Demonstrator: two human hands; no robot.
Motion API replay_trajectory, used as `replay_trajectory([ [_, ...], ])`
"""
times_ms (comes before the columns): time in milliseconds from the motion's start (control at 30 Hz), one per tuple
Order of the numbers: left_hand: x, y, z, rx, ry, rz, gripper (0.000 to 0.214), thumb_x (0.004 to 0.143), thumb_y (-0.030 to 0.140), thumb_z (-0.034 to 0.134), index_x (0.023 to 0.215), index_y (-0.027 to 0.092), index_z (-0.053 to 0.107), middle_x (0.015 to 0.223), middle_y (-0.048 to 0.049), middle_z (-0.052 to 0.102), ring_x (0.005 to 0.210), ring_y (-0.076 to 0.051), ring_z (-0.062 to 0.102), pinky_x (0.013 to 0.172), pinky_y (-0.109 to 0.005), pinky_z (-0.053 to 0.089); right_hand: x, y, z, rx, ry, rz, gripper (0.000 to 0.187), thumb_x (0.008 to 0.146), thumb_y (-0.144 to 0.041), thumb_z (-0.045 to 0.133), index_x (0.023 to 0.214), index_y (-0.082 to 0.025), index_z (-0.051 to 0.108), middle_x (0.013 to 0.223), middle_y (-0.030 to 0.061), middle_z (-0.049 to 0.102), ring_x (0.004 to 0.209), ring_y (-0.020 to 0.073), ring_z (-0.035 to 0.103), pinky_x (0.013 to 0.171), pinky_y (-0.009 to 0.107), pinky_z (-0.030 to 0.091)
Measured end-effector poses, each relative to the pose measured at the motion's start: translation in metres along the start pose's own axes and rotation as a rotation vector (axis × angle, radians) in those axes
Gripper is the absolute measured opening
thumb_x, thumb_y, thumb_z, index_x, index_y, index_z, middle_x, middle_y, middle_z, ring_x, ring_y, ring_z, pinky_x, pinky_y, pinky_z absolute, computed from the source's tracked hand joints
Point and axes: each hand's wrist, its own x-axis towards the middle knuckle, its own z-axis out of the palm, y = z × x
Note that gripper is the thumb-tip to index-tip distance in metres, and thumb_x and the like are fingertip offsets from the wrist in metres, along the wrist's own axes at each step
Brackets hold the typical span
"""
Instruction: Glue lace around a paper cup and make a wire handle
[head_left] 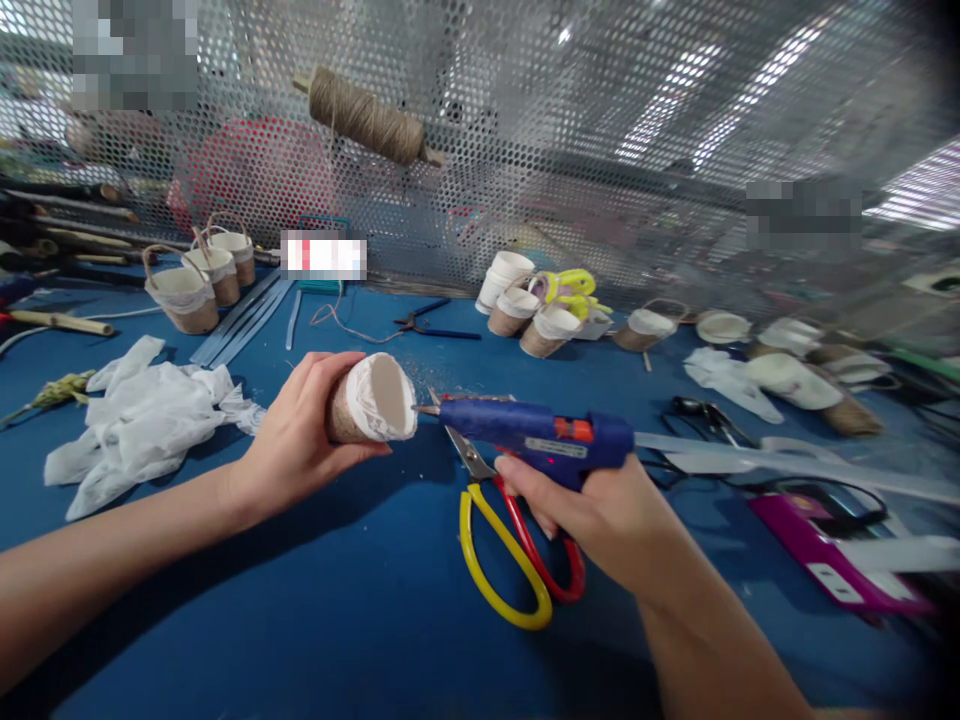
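My left hand (300,420) is wrapped around a small paper cup (352,408) covered in brown burlap with a white lace band near its rim. The cup lies tilted on its side, its opening facing right. In my right hand (592,510) is a blue hot glue gun (517,428), its nozzle pointing left at the cup's rim. Tip and rim look very close; whether they touch I cannot tell. Beneath the glue gun, scissors (506,550) with one yellow and one red handle lie on the blue table (337,620).
Decorated cups with twine handles (187,300) stand at the back left, more cups (551,330) at the back centre. A crumpled white glove (142,420) lies left. Pliers (435,325), clear glue sticks (247,320) and a purple box (832,550) surround the work area. A twine spool (367,115) hangs behind.
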Motion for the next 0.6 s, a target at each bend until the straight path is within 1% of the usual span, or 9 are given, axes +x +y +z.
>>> replay_trajectory([
  [67,-0.002,0.001,0.002,-0.136,-0.042,-0.055,0.068,0.065,0.041,0.07,0.12,0.019,0.037,0.111,-0.0099,0.051,0.101,-0.024,0.052,0.087,-0.038,0.044,0.001,0.0,0.003,0.209,-0.069,0.082,0.027,0.079,-0.041,0.055,0.067,-0.018,0.06,0.038,-0.0051,0.042,0.035,0.0089,0.041,0.04,0.024,0.038],
  [133,-0.003,0.004,0.004,-0.335,-0.104,-0.157,0.068,0.066,0.041,0.07,0.121,0.018,0.036,0.113,-0.0102,0.053,0.101,-0.024,0.053,0.087,-0.036,0.044,0.003,0.001,0.007,0.485,-0.121,0.166,0.027,0.078,-0.041,0.057,0.07,-0.016,0.06,0.037,-0.007,0.039,0.033,0.006,0.036,0.036,0.02,0.032],
  [200,-0.004,0.008,0.005,-0.544,-0.158,-0.277,0.063,0.069,0.04,0.067,0.119,0.016,0.037,0.111,-0.0101,0.056,0.1,-0.023,0.055,0.085,-0.033,0.046,0.005,0.002,0.011,0.703,-0.139,0.226,0.028,0.077,-0.041,0.058,0.069,-0.014,0.061,0.037,-0.0078,0.036,0.031,0.0038,0.032,0.033,0.018,0.026],
  [267,-0.004,0.012,0.004,-0.711,-0.19,-0.371,0.059,0.07,0.039,0.066,0.117,0.016,0.039,0.11,-0.0104,0.058,0.1,-0.023,0.056,0.085,-0.031,0.046,0.008,0.004,0.016,0.843,-0.151,0.271,0.029,0.076,-0.041,0.06,0.065,-0.014,0.061,0.035,-0.0079,0.034,0.031,0.0026,0.029,0.032,0.016,0.022],
  [333,-0.003,0.014,0.003,-0.823,-0.195,-0.427,0.059,0.069,0.04,0.067,0.115,0.015,0.041,0.111,-0.0111,0.058,0.102,-0.024,0.056,0.087,-0.031,0.046,0.011,0.006,0.019,0.924,-0.162,0.301,0.029,0.075,-0.04,0.061,0.063,-0.013,0.061,0.036,-0.0077,0.034,0.031,0.0022,0.028,0.031,0.015,0.021],
  [400,-0.003,0.014,0.003,-0.889,-0.187,-0.466,0.062,0.067,0.04,0.068,0.116,0.014,0.041,0.114,-0.0121,0.058,0.104,-0.025,0.055,0.089,-0.032,0.045,0.013,0.007,0.021,0.983,-0.166,0.319,0.027,0.074,-0.039,0.062,0.063,-0.014,0.061,0.038,-0.0073,0.035,0.031,0.0018,0.025,0.03,0.015,0.02],
  [500,-0.004,0.014,0.004,-0.933,-0.173,-0.503,0.067,0.065,0.038,0.071,0.119,0.014,0.04,0.117,-0.0128,0.056,0.107,-0.026,0.054,0.091,-0.034,0.044,0.015,0.009,0.023,1.041,-0.189,0.336,0.026,0.073,-0.038,0.063,0.063,-0.014,0.061,0.04,-0.0071,0.037,0.031,0.0013,0.022,0.03,0.015,0.019],
  [600,-0.005,0.014,0.005,-0.933,-0.167,-0.519,0.068,0.063,0.035,0.072,0.119,0.014,0.039,0.119,-0.0128,0.055,0.109,-0.026,0.053,0.092,-0.033,0.044,0.014,0.007,0.024,1.068,-0.226,0.343,0.027,0.073,-0.037,0.063,0.061,-0.013,0.062,0.037,-0.0078,0.034,0.031,0.001,0.023,0.03,0.014,0.019],
])
